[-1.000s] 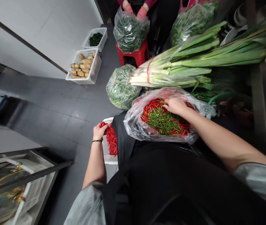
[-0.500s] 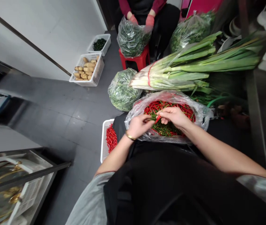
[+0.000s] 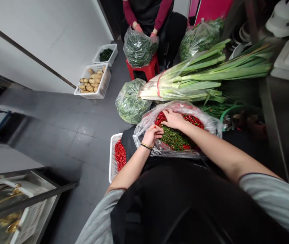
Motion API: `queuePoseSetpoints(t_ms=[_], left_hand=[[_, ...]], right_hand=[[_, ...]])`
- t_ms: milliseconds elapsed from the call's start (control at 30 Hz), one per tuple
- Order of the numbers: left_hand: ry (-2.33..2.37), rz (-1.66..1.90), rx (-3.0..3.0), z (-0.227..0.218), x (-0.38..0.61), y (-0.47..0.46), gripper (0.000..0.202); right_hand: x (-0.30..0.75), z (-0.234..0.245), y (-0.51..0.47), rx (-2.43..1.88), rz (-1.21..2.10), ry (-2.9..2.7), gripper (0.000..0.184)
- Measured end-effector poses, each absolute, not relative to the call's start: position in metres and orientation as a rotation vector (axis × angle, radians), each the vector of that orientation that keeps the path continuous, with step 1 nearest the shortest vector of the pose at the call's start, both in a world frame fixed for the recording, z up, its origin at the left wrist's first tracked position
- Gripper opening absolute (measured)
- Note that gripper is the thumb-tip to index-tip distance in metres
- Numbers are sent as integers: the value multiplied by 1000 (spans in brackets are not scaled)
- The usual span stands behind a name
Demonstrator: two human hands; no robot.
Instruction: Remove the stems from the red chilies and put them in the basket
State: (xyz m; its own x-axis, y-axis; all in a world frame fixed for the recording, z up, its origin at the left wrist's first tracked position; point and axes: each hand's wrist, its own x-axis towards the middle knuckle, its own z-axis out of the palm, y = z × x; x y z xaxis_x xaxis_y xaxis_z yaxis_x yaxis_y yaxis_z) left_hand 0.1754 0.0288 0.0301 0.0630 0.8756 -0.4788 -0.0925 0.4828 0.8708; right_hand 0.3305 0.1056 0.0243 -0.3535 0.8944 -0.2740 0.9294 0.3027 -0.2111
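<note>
A clear plastic bag [image 3: 212, 125] lies open in front of my body, filled with red chili peppers [image 3: 195, 121] and a heap of green stems [image 3: 175, 137]. My left hand [image 3: 152, 136] is over the bag's left side, thumb and forefinger pinched together. A bit of red shows at those fingertips, apparently a chili pepper, mostly hidden. With fingers spread, my right hand [image 3: 173, 120] reaches into the chilies at the far left of the bag, holding nothing that I can see. By my left forearm, a white basket [image 3: 112, 162] contains stemless red chilies [image 3: 120, 155].
Beyond the bag lie long leeks [image 3: 197, 76] and bagged greens [image 3: 133, 101]. A person in dark red sleeves [image 3: 163, 13] handles another bag of greens [image 3: 139, 47] on a red stool [image 3: 147, 71]. Baskets of potato-like tubers [image 3: 92, 81] and dark greens [image 3: 106, 55] stand by the wall.
My right hand has moved away from my left, up and left into the chilies, and its fingers have spread. The red chili between both hands now shows only at my left fingertips.
</note>
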Motion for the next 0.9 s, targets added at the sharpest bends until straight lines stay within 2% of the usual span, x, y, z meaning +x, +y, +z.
queuePoseSetpoints(t_ms=[67,233,333,500,667,800,900], left_hand=[[1421,1008,923,29,165,40,7],[1546,1074,1326,26,150,63,16],[1558,930,1462,20,154,72,18],[1679,493,1708,13,174,83,18],[1809,252,1805,14,197,81,24],[1545,444,1878,15,217,61,24],[1332,567,1882,21,223,43,20]], right_hand=[[312,19,120,1611,-517,2458,72],[302,14,116,1533,-520,2402,58],[317,21,97,1493,-495,2445,46],[361,32,57,1506,-442,2715,32],[416,22,21,1471,-585,2929,39],[445,24,11,1442,-718,2825,58],[452,35,14,1476,-830,2844,56]])
